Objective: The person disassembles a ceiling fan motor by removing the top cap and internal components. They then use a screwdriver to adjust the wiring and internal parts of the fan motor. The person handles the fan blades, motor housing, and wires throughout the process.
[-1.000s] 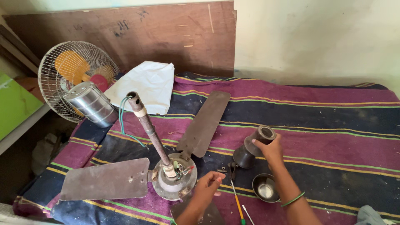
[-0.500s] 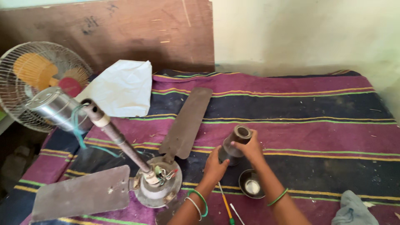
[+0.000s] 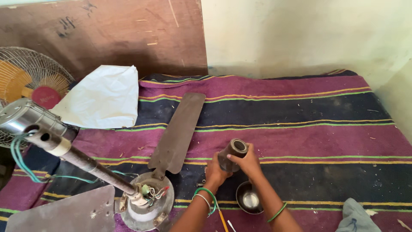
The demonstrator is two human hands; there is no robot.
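Both my hands hold a dark brown metal cup-shaped cover, tilted with its open mouth up and to the right. My left hand grips its lower left side and my right hand wraps its right side. A second round metal cup lies on the striped cloth just below my right wrist. To the left stands a ceiling fan motor with loose wires, a long down rod and two brown blades.
A striped purple and dark blue cloth covers the surface. A white bag lies at the back left, next to a table fan. A brown board leans on the wall. Screwdrivers lie near my left wrist.
My left hand left the fan motor and joined my right hand on the brown cover, which was lifted and tilted. The view shifted left and closer.
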